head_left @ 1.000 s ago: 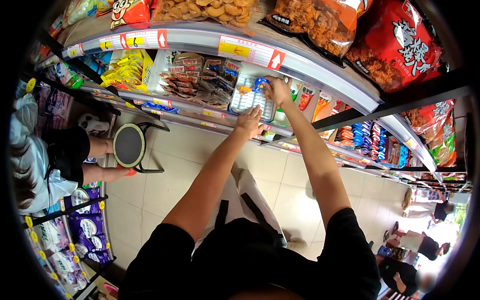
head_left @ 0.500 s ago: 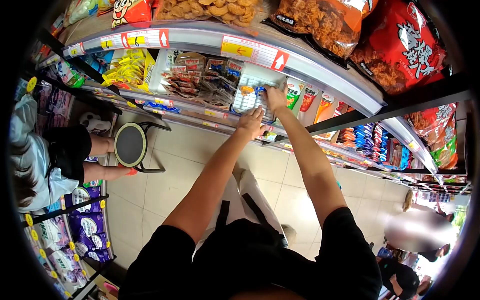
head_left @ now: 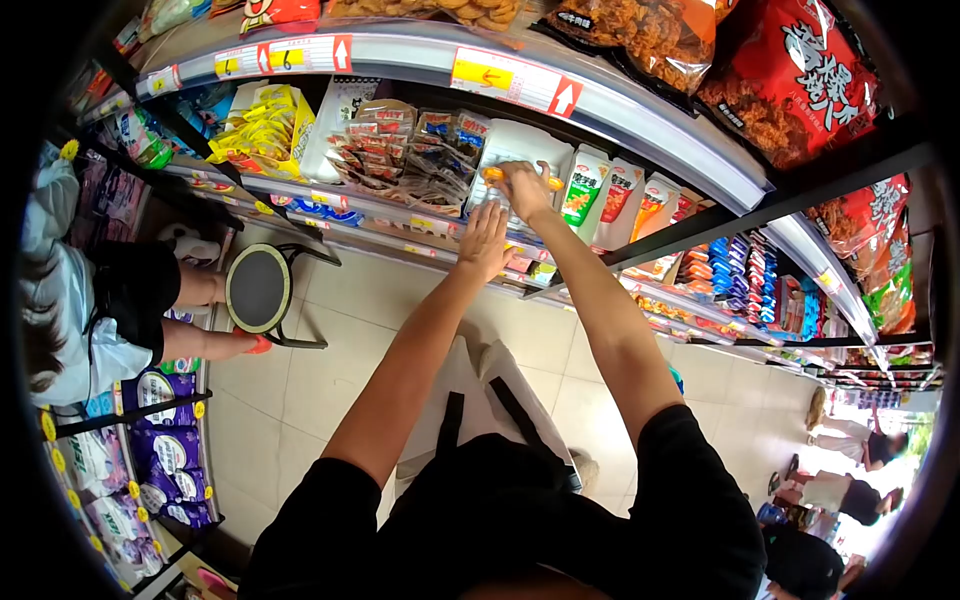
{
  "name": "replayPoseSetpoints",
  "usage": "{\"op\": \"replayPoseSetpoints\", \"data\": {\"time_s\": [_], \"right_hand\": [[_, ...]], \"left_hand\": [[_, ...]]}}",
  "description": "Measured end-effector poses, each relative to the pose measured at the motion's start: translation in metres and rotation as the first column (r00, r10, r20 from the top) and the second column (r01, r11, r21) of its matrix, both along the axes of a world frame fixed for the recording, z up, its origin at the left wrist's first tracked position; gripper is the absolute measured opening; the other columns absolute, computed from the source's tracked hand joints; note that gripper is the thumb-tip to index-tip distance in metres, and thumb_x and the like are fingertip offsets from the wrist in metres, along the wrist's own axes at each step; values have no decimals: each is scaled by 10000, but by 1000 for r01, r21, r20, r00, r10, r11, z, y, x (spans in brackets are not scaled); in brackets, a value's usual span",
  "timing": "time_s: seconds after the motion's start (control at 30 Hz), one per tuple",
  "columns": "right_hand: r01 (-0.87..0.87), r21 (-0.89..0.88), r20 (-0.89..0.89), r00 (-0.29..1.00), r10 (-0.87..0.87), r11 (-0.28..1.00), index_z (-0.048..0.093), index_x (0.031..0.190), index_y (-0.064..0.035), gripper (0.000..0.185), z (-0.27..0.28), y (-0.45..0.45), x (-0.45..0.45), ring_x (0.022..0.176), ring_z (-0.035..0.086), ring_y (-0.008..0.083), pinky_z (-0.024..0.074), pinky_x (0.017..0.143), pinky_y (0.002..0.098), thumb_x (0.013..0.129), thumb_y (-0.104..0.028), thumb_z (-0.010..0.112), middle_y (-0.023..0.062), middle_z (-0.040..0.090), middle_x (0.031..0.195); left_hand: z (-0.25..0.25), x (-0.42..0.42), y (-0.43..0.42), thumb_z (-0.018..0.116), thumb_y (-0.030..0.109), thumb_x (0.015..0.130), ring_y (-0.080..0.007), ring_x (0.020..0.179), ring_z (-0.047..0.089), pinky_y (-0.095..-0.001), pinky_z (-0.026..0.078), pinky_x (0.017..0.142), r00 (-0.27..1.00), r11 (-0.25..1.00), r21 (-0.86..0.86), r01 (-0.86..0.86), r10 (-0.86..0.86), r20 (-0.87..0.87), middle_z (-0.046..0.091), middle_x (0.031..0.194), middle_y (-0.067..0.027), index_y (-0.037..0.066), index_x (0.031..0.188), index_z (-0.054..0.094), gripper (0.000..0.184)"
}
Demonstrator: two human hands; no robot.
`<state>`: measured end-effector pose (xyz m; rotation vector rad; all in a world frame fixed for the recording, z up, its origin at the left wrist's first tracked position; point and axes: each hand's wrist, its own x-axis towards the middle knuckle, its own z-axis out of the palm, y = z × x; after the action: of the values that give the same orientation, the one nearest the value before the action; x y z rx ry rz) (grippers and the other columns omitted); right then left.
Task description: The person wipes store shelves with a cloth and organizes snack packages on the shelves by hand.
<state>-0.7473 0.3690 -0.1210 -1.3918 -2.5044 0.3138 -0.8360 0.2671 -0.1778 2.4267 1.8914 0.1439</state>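
My left hand lies with its fingers stretched out over the front of an open white box on the shelf. Inside that box my right hand has curled fingers, with an orange item showing at both sides of it; its middle is hidden by the hand. Brown snack packets are heaped left of the box. On its right stand a green snack pack and a red one.
A shelf edge with price labels runs above my hands, with bagged snacks over it. A black post slants at the right. A round stool and a person are at the left; other people are far right.
My right hand has moved left and deeper over the white box, from its right edge. An orange item now shows on both sides of it. My left hand has shifted slightly left and down.
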Motion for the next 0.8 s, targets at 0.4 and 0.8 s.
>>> {"op": "replayPoseSetpoints", "data": {"time_s": [0.4, 0.8], "right_hand": [[72, 52, -35, 997, -70, 996, 659, 1030, -75, 242, 30, 20, 3, 863, 618, 348, 484, 798, 410, 813, -169, 608, 178, 650, 933], [53, -83, 238, 971, -32, 995, 385, 1320, -97, 490, -12, 16, -3, 1227, 403, 265, 264, 1045, 503, 860, -214, 506, 117, 467, 1282]], "left_hand": [[27, -3, 5, 390, 499, 896, -186, 1360, 232, -450, 28, 1123, 992, 942, -325, -83, 49, -112, 224, 1489, -95, 60, 1405, 286, 680], [24, 0, 5, 423, 509, 882, -200, 1355, 246, -430, 74, 1122, 990, 945, -313, -98, 60, -129, 198, 1495, -115, 56, 1414, 264, 716]]}}
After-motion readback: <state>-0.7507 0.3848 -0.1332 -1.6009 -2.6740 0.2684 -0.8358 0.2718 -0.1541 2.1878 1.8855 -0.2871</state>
